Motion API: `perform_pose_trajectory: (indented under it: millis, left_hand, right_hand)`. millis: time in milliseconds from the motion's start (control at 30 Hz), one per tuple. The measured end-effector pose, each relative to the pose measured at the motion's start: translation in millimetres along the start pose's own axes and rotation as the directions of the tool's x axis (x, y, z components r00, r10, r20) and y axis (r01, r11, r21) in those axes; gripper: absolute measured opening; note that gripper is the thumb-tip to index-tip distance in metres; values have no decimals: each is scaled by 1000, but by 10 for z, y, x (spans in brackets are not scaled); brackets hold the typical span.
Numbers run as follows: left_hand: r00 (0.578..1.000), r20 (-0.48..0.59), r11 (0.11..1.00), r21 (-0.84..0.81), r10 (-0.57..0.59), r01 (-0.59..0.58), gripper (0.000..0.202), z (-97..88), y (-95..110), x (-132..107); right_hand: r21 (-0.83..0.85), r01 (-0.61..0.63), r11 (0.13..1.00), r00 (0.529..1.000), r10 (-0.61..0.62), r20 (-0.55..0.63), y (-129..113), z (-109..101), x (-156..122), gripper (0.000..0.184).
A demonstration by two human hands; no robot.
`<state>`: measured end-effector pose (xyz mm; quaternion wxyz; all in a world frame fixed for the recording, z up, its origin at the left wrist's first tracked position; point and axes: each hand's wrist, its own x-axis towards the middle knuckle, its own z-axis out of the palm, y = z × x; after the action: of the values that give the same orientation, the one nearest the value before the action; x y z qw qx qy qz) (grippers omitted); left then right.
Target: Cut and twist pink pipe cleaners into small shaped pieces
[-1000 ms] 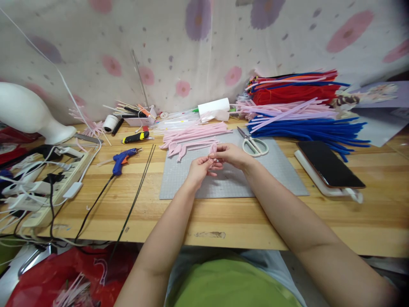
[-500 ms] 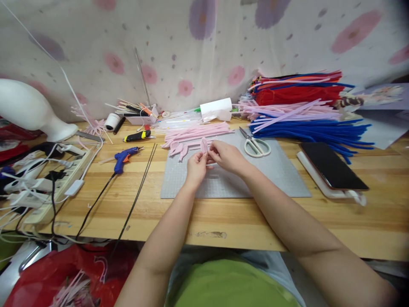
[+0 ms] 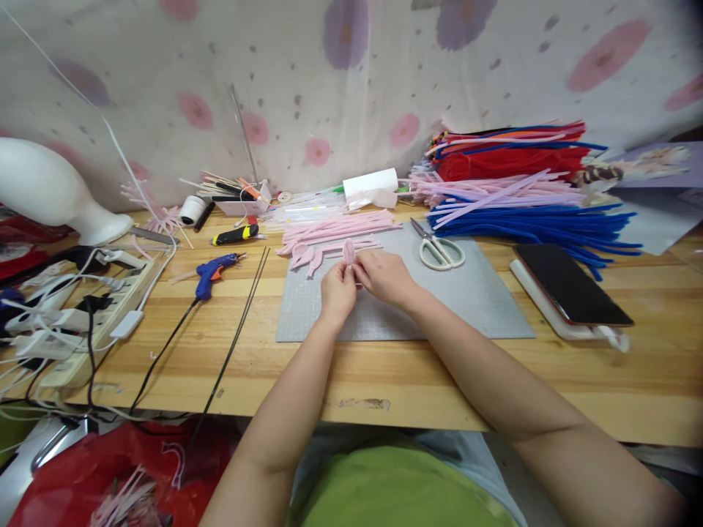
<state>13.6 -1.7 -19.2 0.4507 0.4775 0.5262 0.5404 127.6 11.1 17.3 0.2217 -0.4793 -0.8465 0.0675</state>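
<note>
Over the mat point(image 3: 472, 307), your left hand point(image 3: 338, 290) and right hand point(image 3: 387, 277) pinch 1 pink loop point(image 3: 348, 251); curled pieces point(image 3: 315, 260) lie shaped, pink stems point(image 3: 343, 225) unbent.

the fingers point(image 3: 362, 271) hide the lower end of the pink loop point(image 3: 349, 251).

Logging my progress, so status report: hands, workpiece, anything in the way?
Left hand and right hand pinching looped pink piece at its base. Scissors on gray mat, apart from both hands. Nothing seen blocking them.

Two hands point(image 3: 337, 290) point(image 3: 387, 277), one phone point(image 3: 574, 283) — scissors point(image 3: 431, 237) (one pair)
</note>
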Motion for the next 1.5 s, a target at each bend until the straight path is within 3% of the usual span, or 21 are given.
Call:
perform_pose_trajectory:
  millis: [100, 167, 233, 400, 567, 733, 833, 933, 1233, 1367, 1500]
  left_hand:
    - [997, 59, 998, -4, -57, 57, 13, -16, -1, 22]
    - [984, 123, 990, -47, -126, 132, 14, -3, 23, 20]
    - [972, 175, 984, -62, -157, 170, 15, 28, 50, 1]
    - [946, 267, 972, -92, -186, 217, 11, 81, 113, -67]
    - [837, 486, 852, -299, -252, 430, 17, 3, 225, -80]
    - [788, 538, 776, -343, -300, 529, 19, -51, 244, -75]
    - [761, 557, 726, -363, -333, 584, 19, -44, 227, -78]
    - [761, 545, 686, -403, -351, 606, 20, -28, 225, -86]
    - [823, 411, 682, -471, -392, 560, 21, 48, 264, -114]
    - [857, 351, 702, -495, -378, 512, 19, 51, 268, -105]
    - [877, 303, 704, -524, -372, 479, 17, 27, 281, -92]
  right_hand:
    - [345, -93, 934, 994, 70, 79, 104, 30, 41, 19]
    - [634, -194, 749, 981, 140, 134, 177, 44, 68, 23]
    - [792, -249, 557, 969, 149, 199, 229, 51, 81, 26]
    - [875, -342, 343, 939, 160, 304, 284, 57, 70, 32]
    - [898, -417, 138, 902, 181, 392, 342, 36, 59, 30]
    - [892, -452, 23, 879, 182, 441, 322, -35, 54, 28]
    - [877, -479, -16, 862, 177, 474, 298, -65, 52, 29]
    - [872, -490, -14, 859, 163, 486, 295, -71, 51, 29]
    - [882, -472, 21, 872, 161, 463, 256, -73, 63, 29]
    - [884, -461, 76, 882, 147, 447, 232, -89, 63, 34]
    - [910, -380, 163, 915, 210, 345, 240, -146, 72, 35]
